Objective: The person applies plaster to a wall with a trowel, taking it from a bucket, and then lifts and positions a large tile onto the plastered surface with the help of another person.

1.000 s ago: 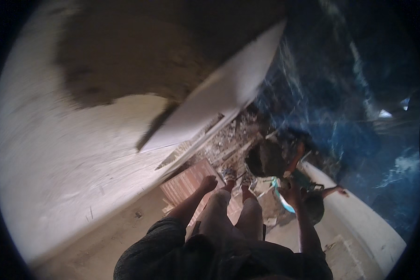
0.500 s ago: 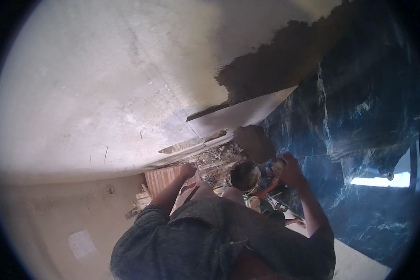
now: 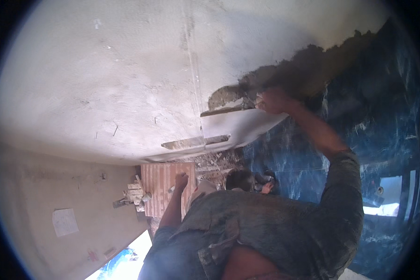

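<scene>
My right hand reaches up to the pale wall, at the lower edge of a dark, wet mortar patch. Its fingers are closed around something pale that I cannot make out, pressed at the wall. Left of it lies a thinner brownish smear of mortar, above a narrow ledge-like strip. Low at the left, my left hand is closed in a fist above a reddish striped panel; what it holds, if anything, is hidden.
A dark round bucket stands below, with another person's hand beside it. Rubble lies along the wall's foot. Blue sheeting hangs at the right. A paper sheet is on the left wall; a long slot cuts the pale wall.
My right hand has gone up from near the bucket to the wall. The brownish mortar smear now shows left of it. The dark lump seen by the bucket is gone from there; my view has shifted.
</scene>
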{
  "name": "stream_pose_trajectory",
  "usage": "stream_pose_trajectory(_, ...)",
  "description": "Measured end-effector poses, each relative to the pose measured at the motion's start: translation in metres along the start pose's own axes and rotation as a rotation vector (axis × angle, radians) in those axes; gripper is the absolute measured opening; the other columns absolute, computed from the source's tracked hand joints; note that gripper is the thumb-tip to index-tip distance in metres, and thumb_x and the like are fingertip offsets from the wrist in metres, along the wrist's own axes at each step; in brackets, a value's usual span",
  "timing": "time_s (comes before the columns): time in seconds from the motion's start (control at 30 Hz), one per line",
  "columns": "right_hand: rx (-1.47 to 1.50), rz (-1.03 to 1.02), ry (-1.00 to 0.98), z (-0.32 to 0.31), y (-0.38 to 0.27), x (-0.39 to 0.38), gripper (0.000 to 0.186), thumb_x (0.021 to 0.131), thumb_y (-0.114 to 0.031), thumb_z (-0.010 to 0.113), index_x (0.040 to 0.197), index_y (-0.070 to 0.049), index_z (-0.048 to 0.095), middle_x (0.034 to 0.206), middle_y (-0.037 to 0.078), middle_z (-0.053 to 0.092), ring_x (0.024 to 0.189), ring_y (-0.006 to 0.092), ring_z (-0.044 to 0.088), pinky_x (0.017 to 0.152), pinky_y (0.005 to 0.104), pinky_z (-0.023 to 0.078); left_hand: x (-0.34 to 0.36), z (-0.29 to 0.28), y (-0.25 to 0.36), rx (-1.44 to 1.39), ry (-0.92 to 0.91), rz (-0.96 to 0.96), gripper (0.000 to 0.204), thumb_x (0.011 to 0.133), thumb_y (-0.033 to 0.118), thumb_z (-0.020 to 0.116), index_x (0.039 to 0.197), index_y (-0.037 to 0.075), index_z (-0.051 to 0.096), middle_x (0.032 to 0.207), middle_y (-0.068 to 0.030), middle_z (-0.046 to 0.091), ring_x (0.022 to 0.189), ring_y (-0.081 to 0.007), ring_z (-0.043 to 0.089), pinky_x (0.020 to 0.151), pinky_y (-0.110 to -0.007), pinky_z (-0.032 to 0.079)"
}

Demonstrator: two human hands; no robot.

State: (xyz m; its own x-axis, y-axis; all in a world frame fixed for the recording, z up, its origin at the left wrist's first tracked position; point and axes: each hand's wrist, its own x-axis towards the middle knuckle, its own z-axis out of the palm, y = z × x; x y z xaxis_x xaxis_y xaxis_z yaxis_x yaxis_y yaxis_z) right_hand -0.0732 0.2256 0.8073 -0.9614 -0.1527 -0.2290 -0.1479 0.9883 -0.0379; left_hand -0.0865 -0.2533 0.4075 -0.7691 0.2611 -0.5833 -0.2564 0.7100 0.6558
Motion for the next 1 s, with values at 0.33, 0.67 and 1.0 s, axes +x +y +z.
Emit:
stream_pose_trajectory(0.33, -0.237, 0.074, 0.02, -0.028, -0.009, 0.006, 0.05, 0.09, -0.043, 0.053, 0.109, 0.002, 0.063, 0.084, 0.023, 0.067, 0.086, 0.0391, 0.066, 0.079, 0.0494, 0.05, -0.011, 0.016, -0.003, -0.444, 0.144, -0.051, 0.043, 0.08, 0.016, 0.059, 0.117, -0.006, 0.063, 0.088, -0.0134, 0.069, 0.078, -0.0172, 0.064, 0.07, -0.031, 0.05)
stream_pose_trajectory(0.67, -0.273, 0.154, -0.057, -0.033, 0.009, 0.003, 0.045, 0.089, -0.047, 0.053, 0.091, -0.004, 0.069, 0.084, 0.021, 0.066, 0.085, 0.0383, 0.064, 0.077, 0.0498, 0.049, 0.003, 0.021, 0.063, -0.713, -0.005, 0.111, 0.042, 0.085, 0.018, 0.056, 0.119, -0.005, 0.06, 0.092, -0.0111, 0.067, 0.077, -0.0158, 0.063, 0.066, -0.029, 0.051)
stream_pose_trajectory(1.0, -0.285, 0.04, 0.075, -0.043, 0.011, -0.062, 0.047, 0.087, -0.047, 0.056, 0.097, -0.002, 0.066, 0.075, 0.018, 0.067, 0.071, 0.0375, 0.066, 0.067, 0.0481, 0.052, -0.069, -0.008, -0.05, -1.033, 0.135, -0.055, 0.03, 0.093, 0.009, 0.048, 0.12, -0.002, 0.057, 0.096, -0.01, 0.067, 0.076, -0.0161, 0.066, 0.06, -0.024, 0.053)
